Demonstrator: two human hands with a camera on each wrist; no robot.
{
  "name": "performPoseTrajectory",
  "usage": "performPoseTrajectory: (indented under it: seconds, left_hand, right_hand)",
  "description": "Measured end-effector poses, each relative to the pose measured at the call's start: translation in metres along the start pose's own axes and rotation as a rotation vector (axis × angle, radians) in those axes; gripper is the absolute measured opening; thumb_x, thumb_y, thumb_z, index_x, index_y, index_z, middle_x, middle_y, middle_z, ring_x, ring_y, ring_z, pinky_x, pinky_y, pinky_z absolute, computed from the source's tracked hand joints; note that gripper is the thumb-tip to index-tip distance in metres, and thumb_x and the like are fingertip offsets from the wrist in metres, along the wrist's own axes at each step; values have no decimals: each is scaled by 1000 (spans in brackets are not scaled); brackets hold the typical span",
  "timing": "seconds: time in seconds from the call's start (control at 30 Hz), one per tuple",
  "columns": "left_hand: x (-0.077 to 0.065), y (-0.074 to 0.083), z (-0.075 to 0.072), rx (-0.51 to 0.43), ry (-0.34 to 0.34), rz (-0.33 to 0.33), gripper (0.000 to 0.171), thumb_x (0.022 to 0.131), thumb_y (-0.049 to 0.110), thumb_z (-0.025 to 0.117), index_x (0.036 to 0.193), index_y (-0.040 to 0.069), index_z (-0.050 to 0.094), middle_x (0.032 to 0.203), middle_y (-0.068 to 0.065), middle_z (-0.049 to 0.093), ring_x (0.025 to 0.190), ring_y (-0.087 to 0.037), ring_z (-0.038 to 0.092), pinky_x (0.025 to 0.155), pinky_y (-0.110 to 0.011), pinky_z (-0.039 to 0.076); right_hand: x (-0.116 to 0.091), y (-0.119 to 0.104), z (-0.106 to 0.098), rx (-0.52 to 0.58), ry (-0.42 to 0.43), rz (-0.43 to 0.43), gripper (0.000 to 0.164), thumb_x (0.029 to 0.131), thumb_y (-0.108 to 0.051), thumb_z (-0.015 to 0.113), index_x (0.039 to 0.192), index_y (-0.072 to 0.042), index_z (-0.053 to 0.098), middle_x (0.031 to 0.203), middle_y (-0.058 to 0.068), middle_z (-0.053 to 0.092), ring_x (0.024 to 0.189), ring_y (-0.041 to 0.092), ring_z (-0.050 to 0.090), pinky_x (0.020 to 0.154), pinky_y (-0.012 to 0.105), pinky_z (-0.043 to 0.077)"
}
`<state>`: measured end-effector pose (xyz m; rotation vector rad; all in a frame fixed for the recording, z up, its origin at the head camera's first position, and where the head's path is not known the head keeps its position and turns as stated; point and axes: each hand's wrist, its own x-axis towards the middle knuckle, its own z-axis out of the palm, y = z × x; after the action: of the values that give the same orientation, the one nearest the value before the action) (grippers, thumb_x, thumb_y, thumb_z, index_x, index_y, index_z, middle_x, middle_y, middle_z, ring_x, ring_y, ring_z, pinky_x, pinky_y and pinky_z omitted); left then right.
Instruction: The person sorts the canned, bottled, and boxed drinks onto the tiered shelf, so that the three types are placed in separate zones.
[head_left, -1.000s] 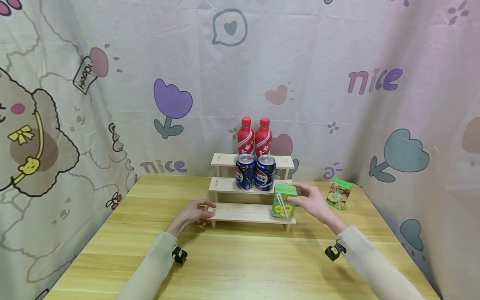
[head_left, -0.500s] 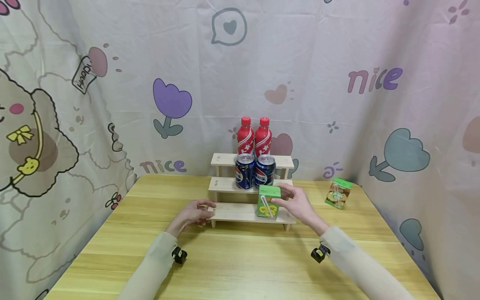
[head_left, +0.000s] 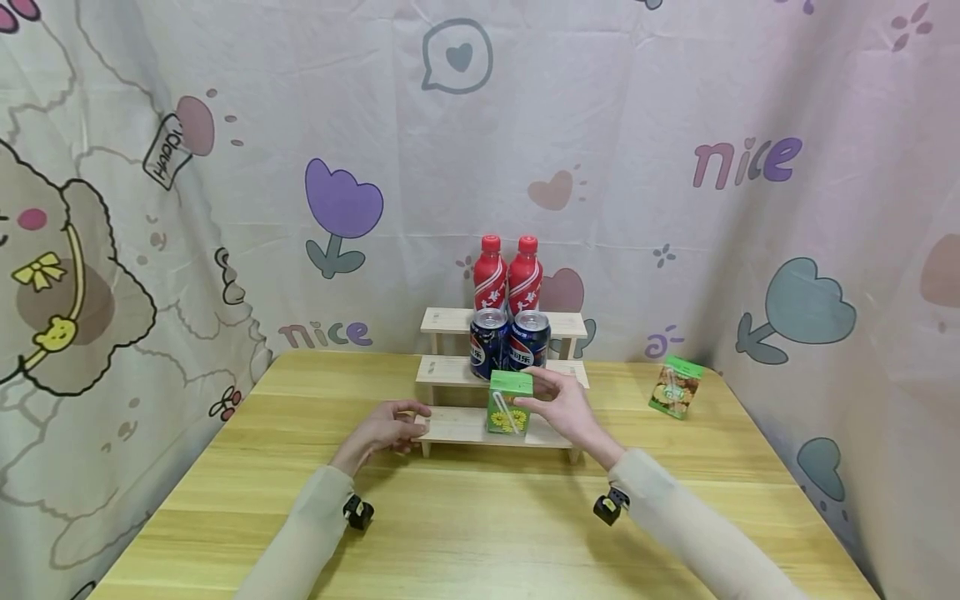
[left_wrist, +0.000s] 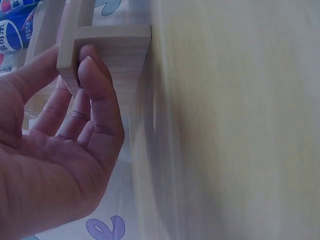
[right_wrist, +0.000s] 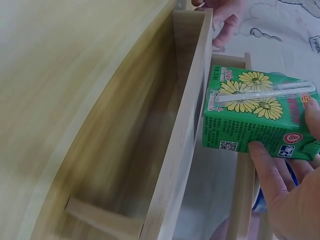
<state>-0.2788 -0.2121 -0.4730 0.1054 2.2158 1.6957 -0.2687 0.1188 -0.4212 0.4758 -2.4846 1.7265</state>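
My right hand [head_left: 561,408] grips a green drink carton [head_left: 510,407] with yellow flowers and a wrapped straw on its front. Upright, the carton is at the middle of the lowest step of a three-tier wooden display rack [head_left: 450,425]. In the right wrist view, the fingers [right_wrist: 272,182] and thumb press opposite sides near the carton's top [right_wrist: 250,107]. At the rack's left end, my left hand [head_left: 386,427] pinches the corner of the lowest board [left_wrist: 70,55] between thumb and curled fingers. Two dark blue cola cans [head_left: 489,346] stand on the middle step, partly behind the carton.
Two red bottles [head_left: 490,279] stand on the top step behind the cans. A second drink carton [head_left: 676,388], green-topped with a brown pattern, stands on the table [head_left: 480,533] at the back right. A printed curtain [head_left: 420,183] hangs close behind the rack.
My right hand has moved the green carton leftward along the lowest step, from its right end to the middle. The left hand has stayed on the rack's left end.
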Motion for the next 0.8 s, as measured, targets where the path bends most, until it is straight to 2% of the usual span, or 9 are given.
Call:
performPoseTrajectory:
  seconds: [0.2, 0.4, 0.8]
  left_hand:
    - [0, -2, 0, 7, -1, 8, 43, 86, 10, 72, 127, 2, 58, 77, -4, 61, 61, -15, 57, 56, -25, 54]
    - [1, -2, 1, 1, -4, 11, 42, 86, 10, 72, 126, 2, 58, 75, -2, 60, 60, -14, 57, 55, -26, 55]
    - [1, 0, 1, -6, -4, 2, 41, 87, 10, 72, 125, 2, 59, 74, -2, 61, 58, -14, 57, 54, -26, 55]
  right_hand:
    - [4, -4, 11, -35, -3, 17, 53, 77, -20, 84, 127, -18, 65, 116, 4, 72, 106, 20, 68, 95, 37, 57]
    - [7, -8, 18, -89, 6, 14, 54, 77, -25, 84, 128, -19, 65, 119, 4, 71, 109, 21, 68, 99, 42, 54]
    - [12, -8, 26, -51, -19, 31, 56, 75, -25, 85, 127, -23, 65, 120, 1, 71, 110, 19, 67, 102, 43, 52]
